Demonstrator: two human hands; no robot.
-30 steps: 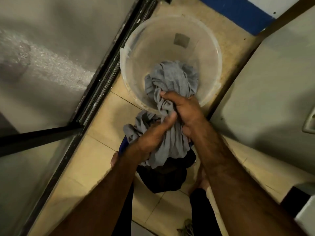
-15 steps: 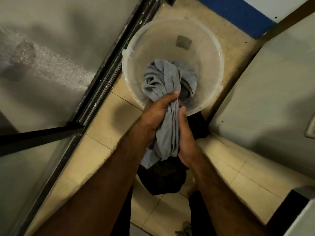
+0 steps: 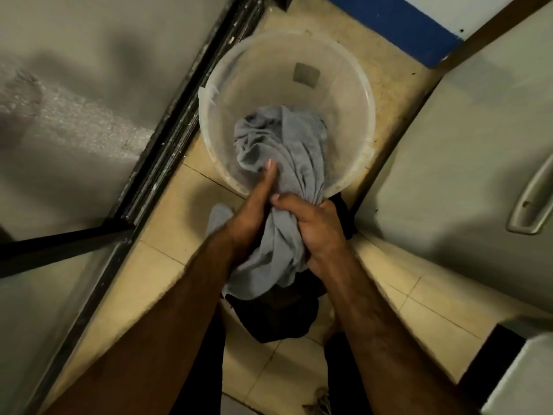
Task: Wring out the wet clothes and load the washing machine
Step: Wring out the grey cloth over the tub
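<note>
A wet grey garment hangs bunched over the near rim of a clear plastic bucket on the tiled floor. My left hand grips the garment's left side, with its thumb stretched along the cloth. My right hand grips the twisted middle of the garment from the right. The garment's lower end hangs below both hands. A dark garment lies under it, just in front of the bucket.
A dark-framed glass door runs along the left. A pale appliance with a handle stands on the right. Blue wall trim is at the top. Beige floor tiles surround the bucket.
Both hands have shifted their hold on the grey garment: the right hand went from low at the side to over the cloth, and the left thumb now reaches further up it.
</note>
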